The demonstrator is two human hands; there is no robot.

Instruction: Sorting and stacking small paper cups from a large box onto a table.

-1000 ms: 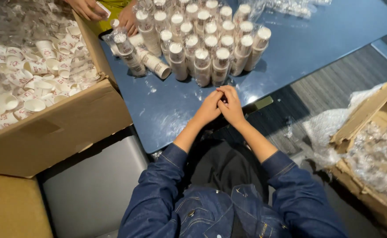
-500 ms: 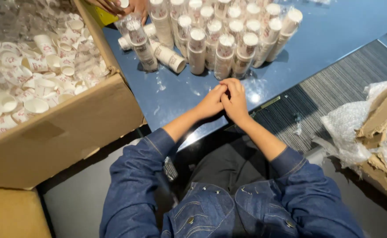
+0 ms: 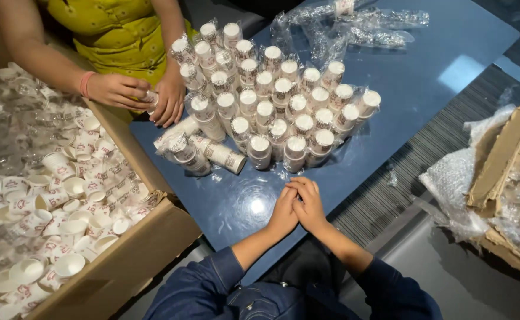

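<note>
My left hand (image 3: 282, 212) and my right hand (image 3: 311, 205) rest clasped together on the near edge of the blue table (image 3: 426, 77). Neither holds anything. Just beyond them stand many plastic-wrapped stacks of white paper cups (image 3: 272, 112), upright and packed close together. Two wrapped stacks (image 3: 215, 153) lie on their sides at the group's left. The nearest upright stack is about a hand's length from my fingers. My sleeves are blue denim.
A person in a yellow-green top has both hands (image 3: 135, 95) on a wrapped cup stack at the table's far left. A large cardboard box (image 3: 135, 261) of loose paper cups stands left. Empty plastic wrap (image 3: 360, 29) lies at the back. A torn box with bubble wrap (image 3: 503, 172) is right.
The view has tilted up and away, so the other person's arms and torso now show. My hands have stayed clasped at the table's edge.
</note>
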